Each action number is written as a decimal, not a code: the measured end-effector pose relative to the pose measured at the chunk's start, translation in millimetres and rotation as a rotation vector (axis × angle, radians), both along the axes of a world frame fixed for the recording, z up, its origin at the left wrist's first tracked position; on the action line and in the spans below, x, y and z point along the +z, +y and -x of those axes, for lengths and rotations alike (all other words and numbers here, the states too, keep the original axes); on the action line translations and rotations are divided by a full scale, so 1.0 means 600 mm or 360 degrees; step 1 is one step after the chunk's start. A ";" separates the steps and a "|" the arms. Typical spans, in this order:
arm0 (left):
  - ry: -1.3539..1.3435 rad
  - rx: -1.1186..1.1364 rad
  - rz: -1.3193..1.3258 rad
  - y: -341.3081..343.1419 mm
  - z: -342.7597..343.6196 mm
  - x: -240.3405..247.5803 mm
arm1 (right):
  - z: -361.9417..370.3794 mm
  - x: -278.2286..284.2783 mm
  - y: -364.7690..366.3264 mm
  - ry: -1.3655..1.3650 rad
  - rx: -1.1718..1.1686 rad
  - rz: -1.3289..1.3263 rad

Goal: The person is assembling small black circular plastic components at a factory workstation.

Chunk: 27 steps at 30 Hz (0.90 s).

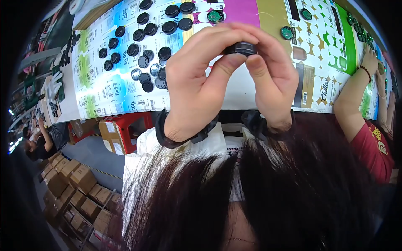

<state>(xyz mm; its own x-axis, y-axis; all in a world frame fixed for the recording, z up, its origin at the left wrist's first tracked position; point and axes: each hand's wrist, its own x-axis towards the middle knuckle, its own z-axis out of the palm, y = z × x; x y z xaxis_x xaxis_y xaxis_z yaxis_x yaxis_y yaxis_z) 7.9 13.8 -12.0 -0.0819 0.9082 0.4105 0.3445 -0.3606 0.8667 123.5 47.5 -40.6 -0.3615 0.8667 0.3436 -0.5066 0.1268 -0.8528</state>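
Observation:
Between my two hands, above the table, is a round black plastic housing [241, 48]. My left hand [201, 79] grips its left side, thumb below and fingers over the top. From the other side my right hand [274, 75] closes on the same housing, its thumb at the lower edge. Both sets of fingers curl over it and hide its upper side. Several similar black round parts [169, 27] lie on the table to the left of my hands. A green round circuit board [215, 16] lies just beyond my fingers, and another green board [287, 32] is to the right.
Printed sheets cover the table [96, 90]. On the right, a co-worker's arm [354, 92] reaches over it toward more green boards [360, 31]. A red stool [130, 129] and a taped carton [112, 136] stand at the left below the table edge; stacked cartons [81, 178] fill the lower left.

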 end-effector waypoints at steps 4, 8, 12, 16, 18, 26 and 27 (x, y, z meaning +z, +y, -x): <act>-0.0142 0.0048 0.0048 -0.001 0.004 -0.004 | 0.009 -0.005 0.003 -0.0130 -0.0031 0.0003; -0.0292 -0.0224 0.0587 0.054 0.051 -0.007 | 0.023 0.001 0.013 -0.0345 -0.0127 0.0208; -0.0561 -0.0037 0.0936 0.118 0.155 -0.010 | 0.060 -0.015 0.026 -0.0924 -0.0005 -0.0131; 0.0520 0.0523 0.0755 0.234 0.260 -0.088 | 0.084 -0.032 0.018 -0.1504 0.0260 -0.0817; 0.0920 0.0513 0.0297 0.265 0.304 -0.150 | 0.118 -0.042 0.009 -0.1655 0.0338 -0.1036; 0.1519 0.0101 0.0035 0.256 0.256 -0.163 | 0.181 -0.099 0.040 -0.1609 0.0040 -0.1645; 0.1504 0.0117 -0.0094 0.245 0.252 -0.160 | 0.182 -0.098 0.040 -0.1621 0.0079 -0.1676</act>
